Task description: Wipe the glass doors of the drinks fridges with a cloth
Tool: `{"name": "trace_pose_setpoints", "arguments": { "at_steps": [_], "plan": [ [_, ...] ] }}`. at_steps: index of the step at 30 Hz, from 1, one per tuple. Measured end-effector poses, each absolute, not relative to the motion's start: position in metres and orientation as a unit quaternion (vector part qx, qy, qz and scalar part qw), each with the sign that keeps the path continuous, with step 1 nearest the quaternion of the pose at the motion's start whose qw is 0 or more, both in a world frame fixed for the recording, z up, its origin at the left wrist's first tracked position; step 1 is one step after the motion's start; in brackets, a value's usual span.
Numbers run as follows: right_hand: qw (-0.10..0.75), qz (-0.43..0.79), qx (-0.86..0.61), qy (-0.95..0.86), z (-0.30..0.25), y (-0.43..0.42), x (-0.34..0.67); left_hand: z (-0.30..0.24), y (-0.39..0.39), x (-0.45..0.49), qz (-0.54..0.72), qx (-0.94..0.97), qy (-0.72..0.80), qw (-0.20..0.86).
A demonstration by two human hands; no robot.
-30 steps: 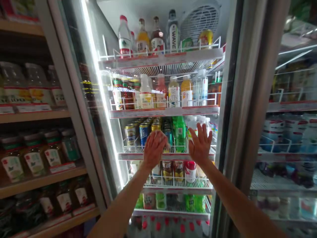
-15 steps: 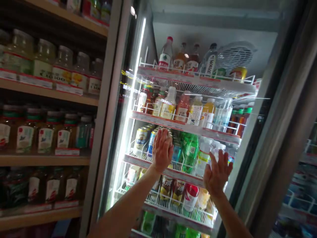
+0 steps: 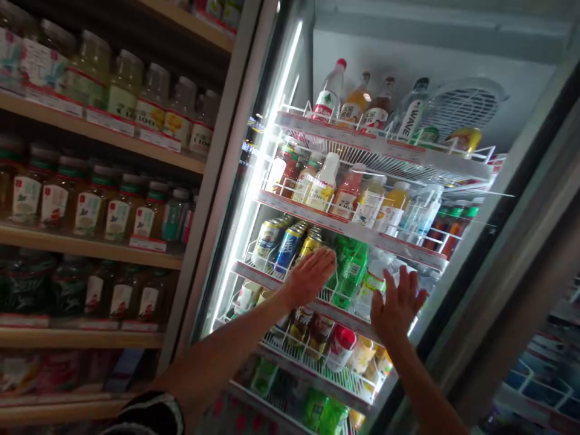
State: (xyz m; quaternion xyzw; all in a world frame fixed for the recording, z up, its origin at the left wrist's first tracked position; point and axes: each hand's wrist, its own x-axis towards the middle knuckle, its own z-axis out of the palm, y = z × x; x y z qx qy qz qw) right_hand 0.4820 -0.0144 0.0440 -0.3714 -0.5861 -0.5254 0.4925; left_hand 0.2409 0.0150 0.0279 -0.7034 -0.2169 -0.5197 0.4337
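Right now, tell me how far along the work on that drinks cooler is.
Done: the cooler shelves look stocked, rows facing forward. In hand: the left hand lies flat over the cans beside the green bottles; the right hand hovers open before the clear bottles, and neither holds anything. Left: probably squaring up that shelf's rows.

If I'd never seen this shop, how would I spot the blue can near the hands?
Find the lit drinks cooler and count down to its third wire shelf, where the person's left hand reaches over a row of cans. The blue can stands at the front, second from the left. Its neighbours are a pale can and a gold one.
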Motion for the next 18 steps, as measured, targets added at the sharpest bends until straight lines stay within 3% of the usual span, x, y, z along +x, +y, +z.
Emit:
{"name": "trace_pose_setpoints", "arguments": {
  "at_steps": [3, 8, 14, 18],
  "plan": [
    [0.498, -0.530, -0.378, -0.573, 0.079, -0.012, 0.493, 0.023, 0.018, 0.218, -0.529, -0.685, -0.240, 0.440],
    [0.501, -0.534, -0.394, -0.556, 0.104, -0.006, 0.500, 0.027, 0.030, 0.171, -0.684, -0.484, -0.399, 0.373],
    [0.508, -0.514, -0.392, -0.570, 0.098, -0.008, 0.501, 0.043, 0.016, 0.254, -0.552, -0.667, -0.251, 0.433],
    [0.503, -0.524, -0.383, -0.571, 0.098, -0.008, 0.503, 0.044, 0.021, 0.218, -0.567, -0.655, -0.250, 0.432]
  ]
}}
